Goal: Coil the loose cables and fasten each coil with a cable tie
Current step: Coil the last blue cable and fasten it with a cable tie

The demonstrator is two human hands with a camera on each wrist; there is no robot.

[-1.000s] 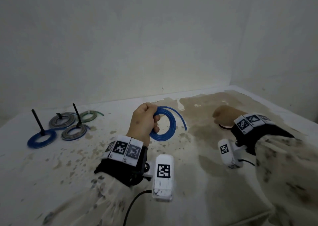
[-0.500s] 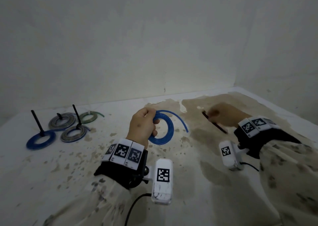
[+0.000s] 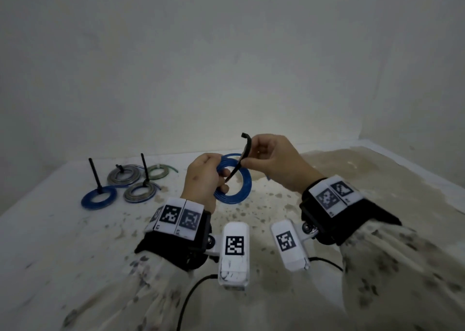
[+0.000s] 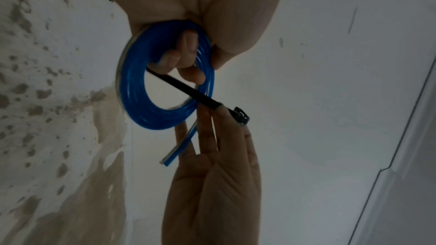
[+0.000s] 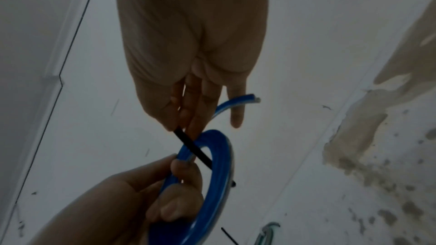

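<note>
My left hand (image 3: 205, 179) grips a blue cable coil (image 3: 242, 187) above the table, fingers curled round its rim (image 4: 165, 116). My right hand (image 3: 273, 162) pinches a black cable tie (image 3: 245, 152) between thumb and fingers. The tie's thin end slants down through the coil's hole (image 4: 184, 90), its square head (image 4: 240, 115) sticking out beyond my right fingers. In the right wrist view the tie (image 5: 192, 148) crosses the coil (image 5: 212, 183), and the coil's loose end (image 5: 238, 101) curves out behind my right fingers.
At the far left of the stained white table (image 3: 63, 242) lie several tied coils: a blue one (image 3: 98, 198), two grey ones (image 3: 124, 176) (image 3: 139, 192) and a green one (image 3: 157, 170), with black tie tails standing up. Walls close the back and right.
My right hand picked up the black tie from the table at the right and brought it left to the coil. Both hands rose and came together.
</note>
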